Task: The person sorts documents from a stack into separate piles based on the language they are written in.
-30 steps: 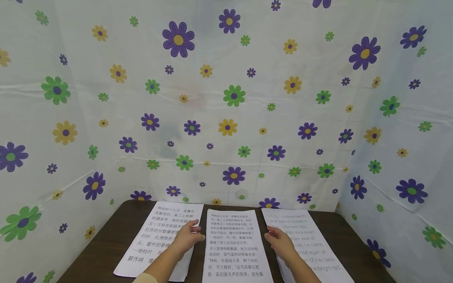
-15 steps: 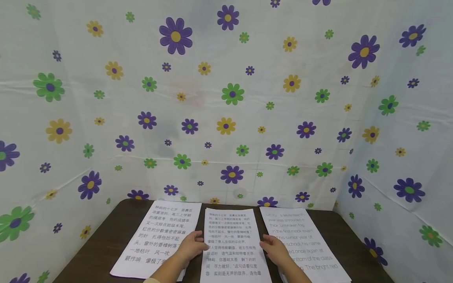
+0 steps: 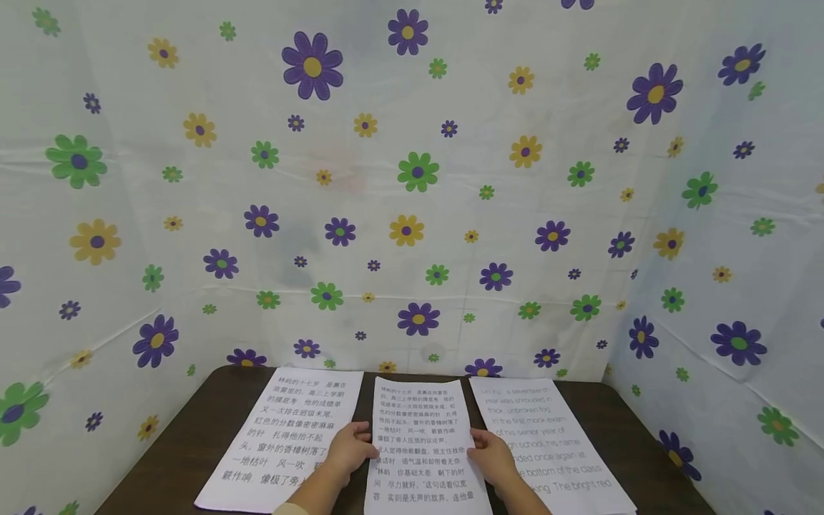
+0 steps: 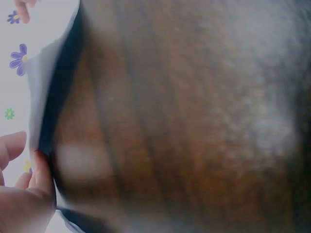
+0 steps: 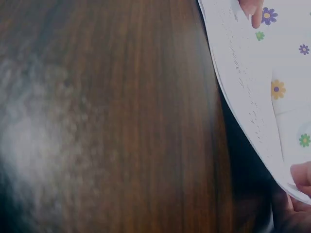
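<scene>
A stack of printed paper (image 3: 418, 429) lies between my two hands in the middle of the head view. My left hand (image 3: 350, 449) holds its left edge, the thumb over the top sheet. On the opposite edge, my right hand (image 3: 492, 454) pinches the stack. The right wrist view has the thumb (image 5: 301, 174) above the paper and fingers below; the paper (image 5: 238, 82) bends there, with dark shadow under it. In the left wrist view the paper's edge (image 4: 38, 107) runs between thumb and fingers (image 4: 43, 174).
Another printed stack (image 3: 290, 422) lies to the left, partly behind my left hand, and an English-printed stack (image 3: 547, 429) to the right. All are on a dark brown table (image 3: 174, 443). Flower-patterned cloth (image 3: 360, 315) hangs behind and at both sides.
Both hands have come down from over the outer stacks' edges and moved inward to the middle stack's two side edges. The whole view has shifted slightly.
</scene>
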Motion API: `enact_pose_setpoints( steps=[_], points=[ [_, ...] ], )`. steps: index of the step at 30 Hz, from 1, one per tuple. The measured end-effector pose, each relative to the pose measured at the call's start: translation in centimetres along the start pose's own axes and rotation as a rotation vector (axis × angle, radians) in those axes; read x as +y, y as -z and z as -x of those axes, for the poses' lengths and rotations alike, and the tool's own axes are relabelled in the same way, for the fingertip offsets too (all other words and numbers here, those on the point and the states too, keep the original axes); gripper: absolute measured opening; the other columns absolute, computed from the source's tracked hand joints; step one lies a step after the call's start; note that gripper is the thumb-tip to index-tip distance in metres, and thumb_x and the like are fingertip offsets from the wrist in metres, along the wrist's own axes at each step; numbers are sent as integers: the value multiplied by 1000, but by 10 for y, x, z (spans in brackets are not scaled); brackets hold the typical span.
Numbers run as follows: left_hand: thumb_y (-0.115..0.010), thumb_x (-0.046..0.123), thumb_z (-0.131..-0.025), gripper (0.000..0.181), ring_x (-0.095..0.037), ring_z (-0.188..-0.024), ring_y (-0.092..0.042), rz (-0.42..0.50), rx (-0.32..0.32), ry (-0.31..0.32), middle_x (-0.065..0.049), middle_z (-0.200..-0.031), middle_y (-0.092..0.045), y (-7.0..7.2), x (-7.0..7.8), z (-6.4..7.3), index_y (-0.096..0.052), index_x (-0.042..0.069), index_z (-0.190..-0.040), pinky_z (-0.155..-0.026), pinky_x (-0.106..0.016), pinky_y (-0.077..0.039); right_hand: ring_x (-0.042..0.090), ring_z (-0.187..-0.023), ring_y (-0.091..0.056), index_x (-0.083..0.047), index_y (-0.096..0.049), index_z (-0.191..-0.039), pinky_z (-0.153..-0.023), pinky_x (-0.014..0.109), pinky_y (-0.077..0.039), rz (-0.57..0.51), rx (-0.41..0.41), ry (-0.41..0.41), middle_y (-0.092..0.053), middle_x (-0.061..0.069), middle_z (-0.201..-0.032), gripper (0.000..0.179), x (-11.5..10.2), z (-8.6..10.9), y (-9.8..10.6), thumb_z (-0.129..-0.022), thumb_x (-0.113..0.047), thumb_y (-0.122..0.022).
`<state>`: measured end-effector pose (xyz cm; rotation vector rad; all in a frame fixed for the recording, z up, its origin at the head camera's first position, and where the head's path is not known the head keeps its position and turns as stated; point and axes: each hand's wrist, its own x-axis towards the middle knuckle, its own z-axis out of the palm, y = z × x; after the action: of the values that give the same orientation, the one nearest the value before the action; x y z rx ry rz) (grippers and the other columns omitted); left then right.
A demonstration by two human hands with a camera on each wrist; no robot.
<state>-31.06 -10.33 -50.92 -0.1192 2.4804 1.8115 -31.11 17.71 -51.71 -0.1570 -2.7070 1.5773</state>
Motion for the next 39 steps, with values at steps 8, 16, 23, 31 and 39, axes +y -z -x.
enact_pose_setpoints(
  steps=[8, 16, 23, 31, 39],
  points=[
    [-68, -4, -72, 58, -16, -78, -64, -90, 69, -66, -9, -91, -67, -4, -6, -2, -52, -14, -127, -74, -36, -57, 19, -79, -64, 9, -55, -124, -70, 38, -56, 10, 68, -69, -68, 14, -94, 43, 2, 1, -2, -87, -10, -63],
    [-65, 4, -81, 37, -14, -74, -66, -91, 101, -88, -8, -85, -69, -5, -7, -3, -61, -12, -115, -69, -33, -57, 18, -74, -58, 4, -65, -100, -63, 31, -50, 37, 114, -94, -64, 9, -84, 27, -1, 3, -3, -89, -20, -63],
    [-63, 7, -84, 30, -23, -82, -71, -72, 153, -67, -16, -91, -73, -6, -8, -5, -66, -9, -109, -77, -39, -58, 17, -73, -59, 6, -68, -103, -61, 31, -51, 9, 158, -85, -66, 9, -84, 31, -2, 4, -6, -91, -22, -61],
    [-64, 8, -84, 34, -31, -95, -72, -39, 208, -52, -21, -104, -73, -1, 3, 0, -66, -8, -115, -82, -40, -59, 16, -78, -62, 4, -65, -118, -66, 31, -55, -64, 210, -87, -68, 11, -97, 39, -6, 3, -10, -92, -25, -62],
    [-65, 8, -84, 36, -30, -95, -72, -12, 231, -58, -21, -106, -73, 2, 6, 0, -65, -7, -116, -83, -39, -58, 16, -81, -62, 2, -63, -122, -67, 25, -53, -164, 190, -35, -68, 9, -100, 38, -14, 1, -9, -95, -25, -57]
  ],
)
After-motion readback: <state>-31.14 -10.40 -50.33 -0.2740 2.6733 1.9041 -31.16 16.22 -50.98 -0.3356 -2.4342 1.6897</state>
